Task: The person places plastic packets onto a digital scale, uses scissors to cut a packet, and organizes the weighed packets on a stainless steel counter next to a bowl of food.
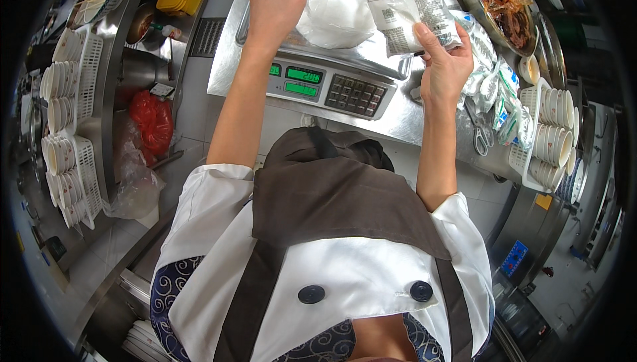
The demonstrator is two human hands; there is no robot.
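Note:
My left hand (281, 1) grips the gathered edge of a clear plastic bag (338, 11) filled with a white substance. That bag is over the steel pan (400, 63) of a digital scale; whether it rests there fully I cannot tell. In my right hand (445, 61) is the lower corner of a printed plastic packet (408, 11), pinched between thumb and fingers, partly filled with white contents. The packet tilts toward the bag and its top runs out of view. Below the pan, the scale's green displays (303, 81) are lit beside a dark keypad (356, 95).
Several small filled packets (490, 83) and scissors (480, 135) lie on the steel counter to the right. Behind them is a metal bowl of dark food (502, 8). White baskets of bowls stand right (527, 148) and left (87, 178). A red plastic bag (152, 120) sits left.

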